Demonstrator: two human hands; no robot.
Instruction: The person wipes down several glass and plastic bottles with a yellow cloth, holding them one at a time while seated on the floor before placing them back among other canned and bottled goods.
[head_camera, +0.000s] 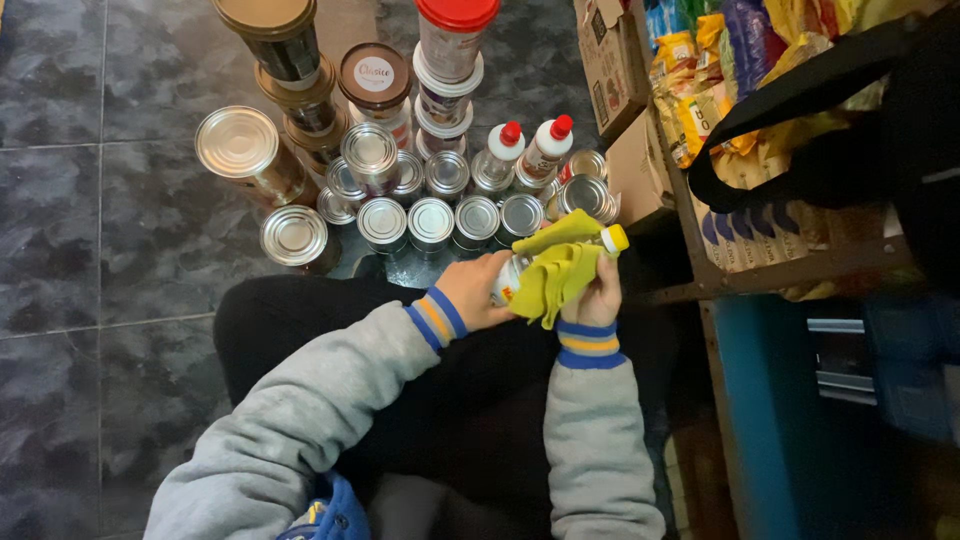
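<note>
My left hand (476, 290) grips the lower end of a small white bottle with a yellow cap (612, 238), held sideways above my lap. My right hand (598, 295) presses a yellow-green cloth (558, 268) around the bottle's middle, so most of its body is hidden. Both sleeves are grey with blue and orange striped cuffs. Just beyond the hands, several silver-lidded cans (432, 220) stand on the dark tiled floor.
Behind the cans stand a large tin (238, 142), stacked jars (375, 78), a red-lidded jar stack (452, 40) and two red-capped bottles (548, 148). A cardboard box (612, 70) and a shelf (800, 265) of yellow snack packets stand at the right. A black bag (900, 130) hangs there.
</note>
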